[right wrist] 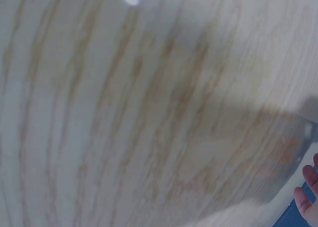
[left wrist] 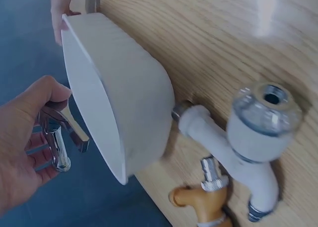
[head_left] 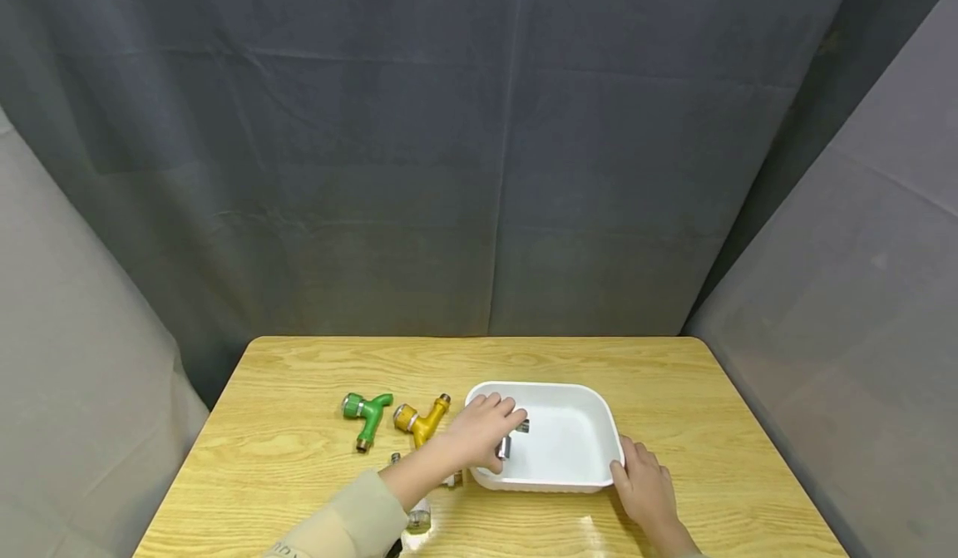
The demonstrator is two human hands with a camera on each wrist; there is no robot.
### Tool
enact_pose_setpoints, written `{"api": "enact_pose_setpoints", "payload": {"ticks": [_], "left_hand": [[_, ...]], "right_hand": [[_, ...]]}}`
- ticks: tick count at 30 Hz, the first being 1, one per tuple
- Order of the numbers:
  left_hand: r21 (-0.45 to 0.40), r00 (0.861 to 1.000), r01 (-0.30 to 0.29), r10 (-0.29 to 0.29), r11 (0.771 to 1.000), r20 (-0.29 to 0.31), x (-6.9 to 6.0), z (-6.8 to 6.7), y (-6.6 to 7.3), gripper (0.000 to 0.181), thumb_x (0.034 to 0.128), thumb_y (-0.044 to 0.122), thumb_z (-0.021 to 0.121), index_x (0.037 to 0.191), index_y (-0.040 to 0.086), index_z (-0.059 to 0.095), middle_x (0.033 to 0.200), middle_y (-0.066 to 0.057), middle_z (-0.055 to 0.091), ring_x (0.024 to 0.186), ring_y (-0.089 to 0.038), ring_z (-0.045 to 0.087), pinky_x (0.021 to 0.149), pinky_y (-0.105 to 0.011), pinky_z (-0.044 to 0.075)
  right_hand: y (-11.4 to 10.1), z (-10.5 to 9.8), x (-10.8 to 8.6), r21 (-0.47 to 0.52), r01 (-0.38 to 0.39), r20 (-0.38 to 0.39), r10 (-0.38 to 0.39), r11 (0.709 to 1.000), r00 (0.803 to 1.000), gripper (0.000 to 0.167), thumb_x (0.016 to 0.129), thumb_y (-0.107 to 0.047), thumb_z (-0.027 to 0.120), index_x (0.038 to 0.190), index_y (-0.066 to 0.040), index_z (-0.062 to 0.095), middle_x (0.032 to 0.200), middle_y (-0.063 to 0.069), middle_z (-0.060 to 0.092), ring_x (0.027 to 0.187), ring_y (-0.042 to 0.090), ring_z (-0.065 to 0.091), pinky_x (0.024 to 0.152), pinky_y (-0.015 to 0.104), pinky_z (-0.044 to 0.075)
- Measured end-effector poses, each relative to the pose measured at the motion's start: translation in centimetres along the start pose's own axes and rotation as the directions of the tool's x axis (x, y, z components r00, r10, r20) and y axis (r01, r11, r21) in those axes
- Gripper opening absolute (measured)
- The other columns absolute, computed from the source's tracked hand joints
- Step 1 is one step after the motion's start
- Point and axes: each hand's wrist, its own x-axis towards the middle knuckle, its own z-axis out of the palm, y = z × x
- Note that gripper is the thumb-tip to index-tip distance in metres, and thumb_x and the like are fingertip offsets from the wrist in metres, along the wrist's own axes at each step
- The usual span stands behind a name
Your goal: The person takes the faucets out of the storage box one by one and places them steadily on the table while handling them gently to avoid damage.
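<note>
My left hand (head_left: 486, 429) reaches over the left part of a white plastic basin (head_left: 569, 477). It grips a chrome faucet (left wrist: 58, 140), mostly covered by the hand in the head view; the left wrist view shows the thumb on top and fingers curled beneath. At the basin's near right corner is my right hand (head_left: 645, 483), thumb at the rim and fingers along the outer side. Only a few fingertips (right wrist: 309, 177) show at the right wrist view's edge. Left of the basin lie a yellow faucet (head_left: 425, 427), a green faucet (head_left: 370, 412) and a white faucet (left wrist: 243, 162).
The wooden table (head_left: 718, 425) has rounded far corners. A dark grey curtain (head_left: 419, 167) hangs behind it, with pale cloth (head_left: 861, 275) at both sides. My left forearm, in a light sleeve (head_left: 367, 508), passes over the white faucet and partly hides it.
</note>
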Motion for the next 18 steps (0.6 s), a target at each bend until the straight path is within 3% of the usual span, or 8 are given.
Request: {"api": "enact_pose_setpoints", "payload": {"ticks": [9, 18], "left_hand": [[-0.112, 0.996, 0.087, -0.09, 0.99, -0.024, -3.7, 0.2, -2.3, 0.079, 0.0605, 0.039, 0.08, 0.127, 0.017, 0.044, 0.107, 0.003, 0.046, 0.094, -0.013, 0.043, 0.088, -0.032, 0.041], [-0.211, 0.978, 0.186, -0.202, 0.96, -0.058, -7.1, 1.4, -4.5, 0.079, 0.0611, 0.037, 0.08, 0.129, 0.015, 0.045, 0.115, -0.002, 0.05, 0.102, -0.019, 0.046, 0.09, -0.038, 0.041]], "right_hand": [[0.2, 0.1, 0.1, 0.004, 0.0, -0.001, 0.0, 1.0, 1.0, 0.04, 0.092, -0.028, 0.039, 0.127, -0.009, 0.043, 0.107, 0.016, 0.055, 0.099, 0.037, 0.053, 0.075, 0.056, 0.042], [0.3, -0.2, -0.1, 0.016, 0.019, -0.026, -0.018, 1.0, 1.0, 0.039, 0.091, -0.026, 0.041, 0.126, -0.009, 0.044, 0.106, 0.015, 0.056, 0.099, 0.036, 0.052, 0.074, 0.055, 0.041]]}}
